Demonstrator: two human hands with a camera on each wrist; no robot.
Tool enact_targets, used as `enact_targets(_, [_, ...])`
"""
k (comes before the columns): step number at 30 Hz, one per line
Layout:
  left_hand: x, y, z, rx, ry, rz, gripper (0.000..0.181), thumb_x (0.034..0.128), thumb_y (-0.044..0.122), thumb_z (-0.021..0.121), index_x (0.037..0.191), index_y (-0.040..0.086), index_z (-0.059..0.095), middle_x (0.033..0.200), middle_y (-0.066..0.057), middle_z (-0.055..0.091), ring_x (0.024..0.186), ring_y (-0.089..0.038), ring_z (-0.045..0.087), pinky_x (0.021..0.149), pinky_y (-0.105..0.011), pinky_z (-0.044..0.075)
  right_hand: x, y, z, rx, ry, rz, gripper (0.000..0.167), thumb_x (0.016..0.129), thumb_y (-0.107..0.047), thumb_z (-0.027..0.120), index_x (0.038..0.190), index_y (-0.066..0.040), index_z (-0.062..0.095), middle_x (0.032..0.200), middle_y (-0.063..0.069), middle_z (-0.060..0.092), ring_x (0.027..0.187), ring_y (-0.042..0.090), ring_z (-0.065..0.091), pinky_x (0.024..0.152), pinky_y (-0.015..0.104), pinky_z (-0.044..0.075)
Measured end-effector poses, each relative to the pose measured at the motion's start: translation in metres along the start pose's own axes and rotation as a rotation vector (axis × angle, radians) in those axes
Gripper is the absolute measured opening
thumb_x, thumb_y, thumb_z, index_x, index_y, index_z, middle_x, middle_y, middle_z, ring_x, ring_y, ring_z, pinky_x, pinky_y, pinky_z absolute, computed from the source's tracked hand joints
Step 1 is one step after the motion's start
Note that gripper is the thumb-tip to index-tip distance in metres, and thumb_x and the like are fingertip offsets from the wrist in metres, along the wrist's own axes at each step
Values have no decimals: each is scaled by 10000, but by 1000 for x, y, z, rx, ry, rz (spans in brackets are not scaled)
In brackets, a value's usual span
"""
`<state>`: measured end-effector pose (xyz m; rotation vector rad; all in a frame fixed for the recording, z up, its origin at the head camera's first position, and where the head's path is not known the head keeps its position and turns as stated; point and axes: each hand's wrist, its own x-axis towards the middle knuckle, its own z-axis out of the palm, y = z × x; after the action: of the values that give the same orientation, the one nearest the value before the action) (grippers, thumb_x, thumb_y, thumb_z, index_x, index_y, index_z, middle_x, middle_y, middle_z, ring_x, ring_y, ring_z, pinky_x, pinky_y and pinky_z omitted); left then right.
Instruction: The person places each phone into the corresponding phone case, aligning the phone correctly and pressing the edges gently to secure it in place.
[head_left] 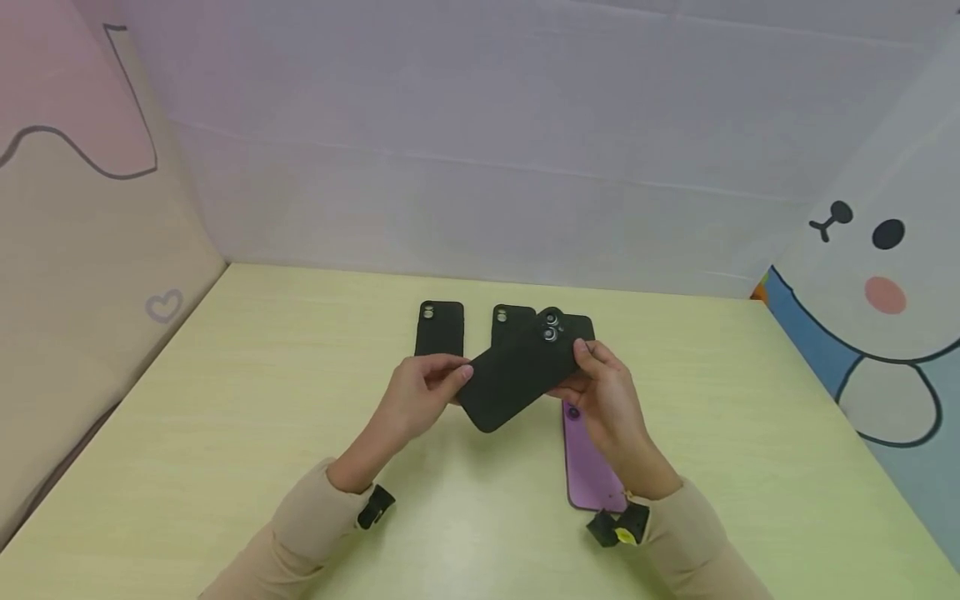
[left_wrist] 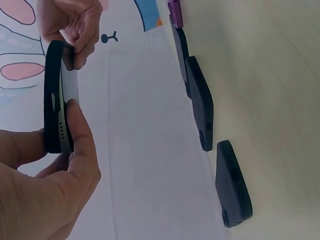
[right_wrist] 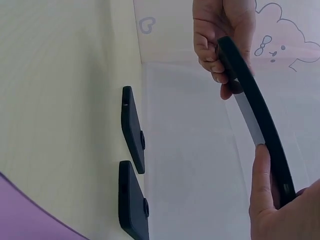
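Both hands hold up a phone in a black case (head_left: 517,375), tilted over the table, its camera lenses facing the head camera. My left hand (head_left: 418,392) pinches the lower corner, thumb on the back. On the upper end my right hand (head_left: 606,392) has its thumb on the back and fingers underneath. In the left wrist view, a pale edge with small holes shows in the cased phone (left_wrist: 59,120). The right wrist view has the case's side edge (right_wrist: 260,115) looking slightly bowed. Under my right forearm lies a purple phone (head_left: 588,467), partly covered.
A black phone case (head_left: 439,329) lies toward the back; another black case (head_left: 512,317) beside it is partly covered by the held phone. A third dark case (left_wrist: 180,50) shows in the left wrist view near the purple phone. Fabric walls (head_left: 480,192) border the table (head_left: 300,333).
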<state>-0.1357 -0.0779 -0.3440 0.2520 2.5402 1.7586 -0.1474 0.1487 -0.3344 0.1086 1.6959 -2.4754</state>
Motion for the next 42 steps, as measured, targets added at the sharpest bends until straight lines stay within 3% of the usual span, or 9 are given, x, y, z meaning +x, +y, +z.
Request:
enact_targets(7, [1, -2, -3, 54, 99, 58, 200, 894, 112, 579, 1030, 10, 684, 927, -147, 699, 667, -156, 659, 595, -219, 508, 0, 1, 1, -75, -55, 8, 144, 985, -179, 392, 1002, -79, 493, 780, -25, 688, 629, 157, 672, 655, 330, 551])
enact_targets(16, [2, -4, -3, 137, 167, 139, 176, 888, 81, 580, 991, 5, 702, 900, -144, 704, 620, -113, 543, 530, -183, 413, 0, 2, 1, -183, -73, 5, 212, 960, -261, 468, 1063, -79, 503, 845, -29, 652, 638, 139, 665, 613, 312, 550])
enact_targets(20, [2, -4, -4, 148, 184, 145, 162, 879, 72, 591, 971, 13, 710, 893, -134, 707, 645, -131, 567, 550, -188, 421, 1, 3, 2, -234, -53, -10, 221, 948, -270, 492, 1029, -66, 517, 858, -30, 618, 655, 114, 651, 628, 289, 545])
enact_targets(24, [1, -3, -3, 158, 198, 149, 159, 878, 81, 595, 960, 17, 714, 852, -126, 709, 605, -130, 545, 531, -192, 407, 3, 4, 3, -287, 17, -24, 267, 930, -267, 528, 994, -9, 550, 815, -48, 608, 638, 75, 608, 642, 225, 520])
enact_targets(28, [0, -2, -3, 174, 206, 159, 161, 879, 89, 595, 955, 11, 714, 797, -120, 705, 511, -112, 448, 475, -195, 355, 3, 4, 4, -367, 63, -34, 349, 931, -250, 529, 1112, 48, 555, 785, -110, 646, 682, 36, 617, 646, 184, 499])
enact_targets(30, [-1, -3, -2, 185, 209, 163, 161, 878, 87, 595, 953, 7, 713, 790, -121, 705, 490, -109, 422, 460, -197, 339, 2, 4, 4, -391, 62, -43, 358, 938, -239, 517, 1178, 25, 541, 791, -133, 666, 718, 27, 636, 650, 181, 495])
enact_targets(34, [-1, -3, -2, 199, 218, 165, 156, 874, 82, 598, 944, 7, 716, 790, -120, 706, 493, -107, 427, 461, -197, 341, 2, 4, 5, -395, 58, -50, 355, 943, -235, 508, 1228, -24, 522, 833, -136, 677, 766, 29, 649, 675, 189, 497])
enact_targets(42, [-1, -3, -2, 209, 222, 174, 137, 864, 72, 610, 915, 12, 722, 804, -109, 710, 542, -114, 493, 508, -200, 392, 2, 7, 6, -392, 72, -46, 361, 937, -226, 519, 1228, -13, 530, 866, -98, 676, 833, 33, 655, 811, 182, 493])
